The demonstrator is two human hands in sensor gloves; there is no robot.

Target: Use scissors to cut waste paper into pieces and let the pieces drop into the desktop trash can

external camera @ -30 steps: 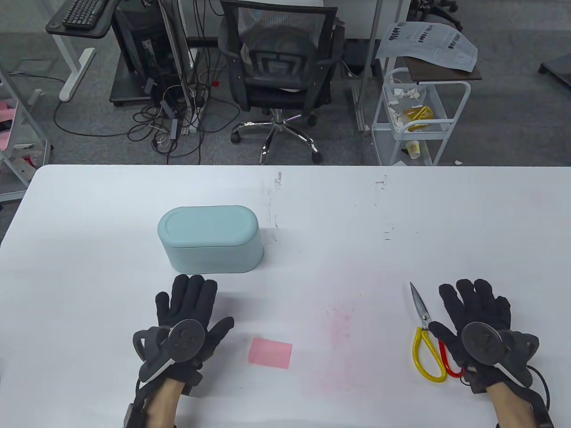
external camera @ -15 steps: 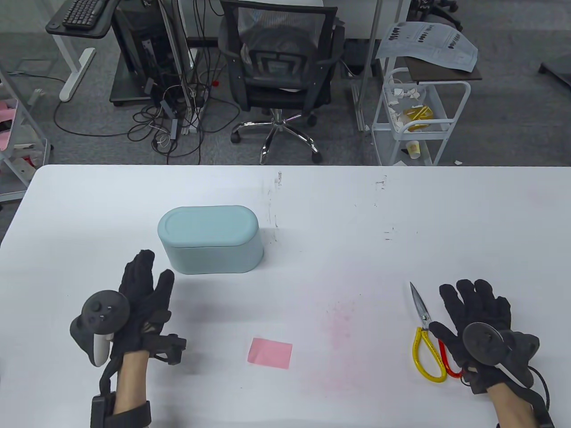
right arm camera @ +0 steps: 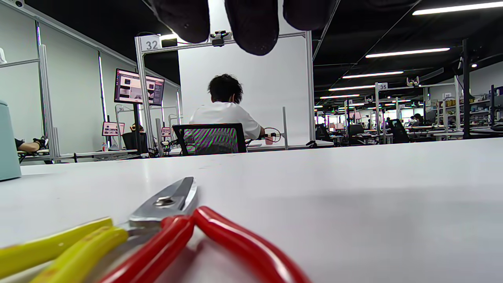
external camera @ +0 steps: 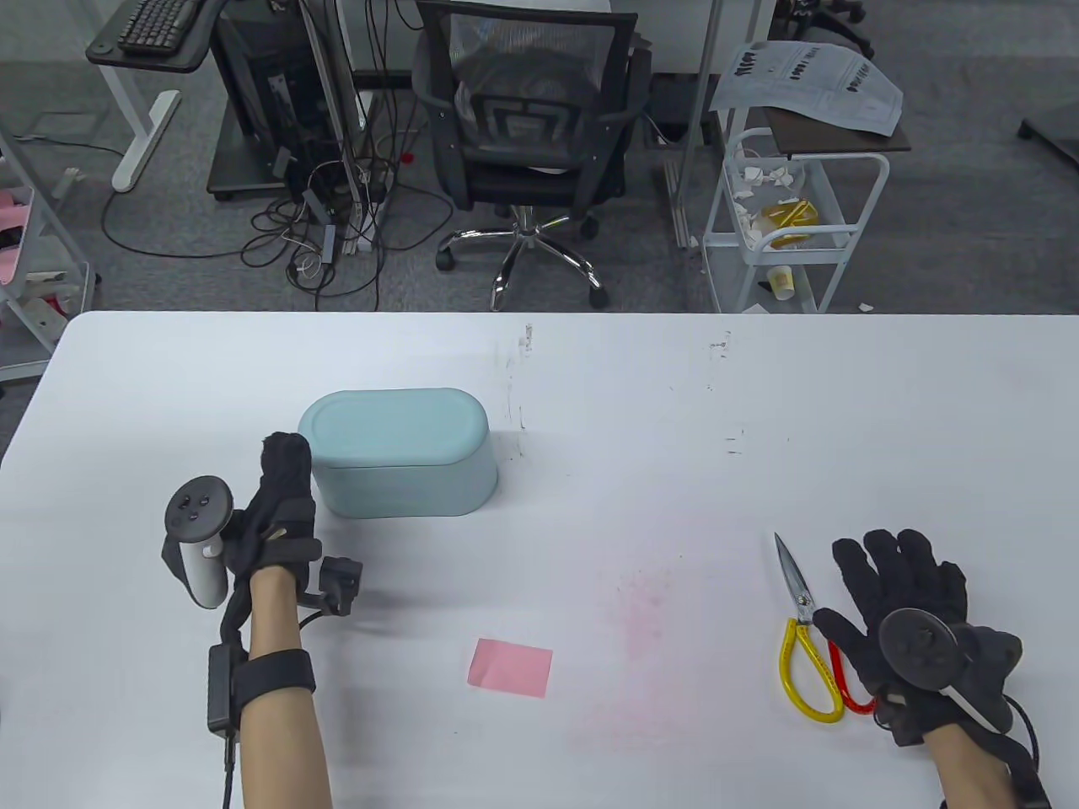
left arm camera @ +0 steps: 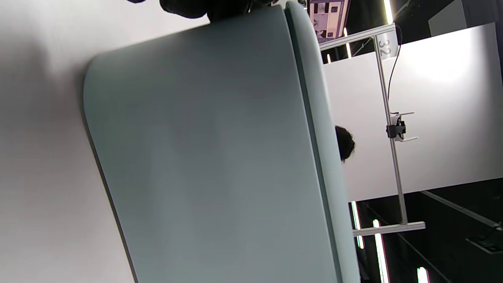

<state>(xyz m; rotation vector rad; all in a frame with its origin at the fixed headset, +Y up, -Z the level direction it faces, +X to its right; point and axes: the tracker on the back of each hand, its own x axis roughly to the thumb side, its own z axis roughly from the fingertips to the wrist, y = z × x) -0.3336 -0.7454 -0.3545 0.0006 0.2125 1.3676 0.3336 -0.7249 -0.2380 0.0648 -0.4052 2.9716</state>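
Note:
A pale teal oval trash can [external camera: 396, 451] with its lid shut stands left of the table's middle. My left hand [external camera: 282, 472] is turned on edge at the can's left end, fingers stretched out and touching it. The left wrist view is filled by the can's wall [left arm camera: 204, 157], with my fingertips [left arm camera: 204, 8] on its end. A pink paper note [external camera: 511, 667] lies flat near the front. Scissors [external camera: 805, 640] with one yellow and one red handle lie shut at the right. My right hand [external camera: 898, 573] rests flat beside them, holding nothing. The scissors [right arm camera: 165, 220] also show in the right wrist view.
The white table [external camera: 641, 404] has faint pink smudges in the middle. Beyond its far edge stand an office chair [external camera: 527, 126] and a white wire cart [external camera: 792, 219]. A seated person [right arm camera: 224, 110] shows far off in the right wrist view.
My left hand lifted from the table, swung left, turned on edge and moved forward to the trash can's left end. The right hand, scissors and paper have not moved.

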